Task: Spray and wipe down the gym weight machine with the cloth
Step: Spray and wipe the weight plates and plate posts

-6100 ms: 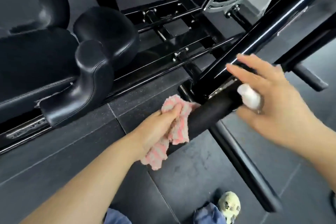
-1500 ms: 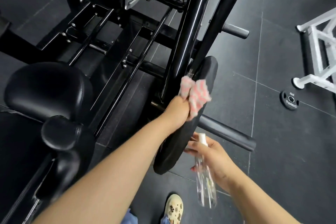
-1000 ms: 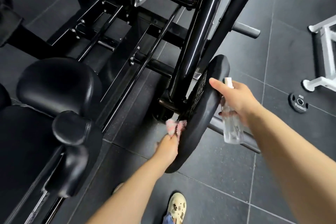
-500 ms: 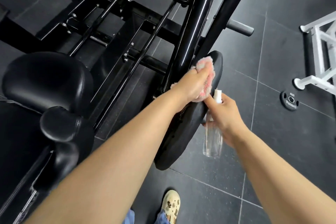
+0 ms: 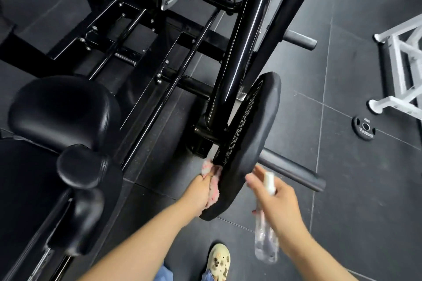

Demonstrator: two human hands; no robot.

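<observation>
A black weight plate hangs on the black weight machine's arm, seen edge-on. My left hand grips a pink and white cloth and presses it against the plate's lower left face. My right hand holds a clear spray bottle with a white nozzle, just right of the plate's lower rim, its forefinger stretched toward the plate.
The black padded seat and roller pads lie to the left. A grey bar sticks out right of the plate. A small plate lies on the dark floor beside a white rack. My shoe is below.
My left hand has slid the cloth from the plate's top edge down to its lower left side. My right hand with the bottle has dropped lower too.
</observation>
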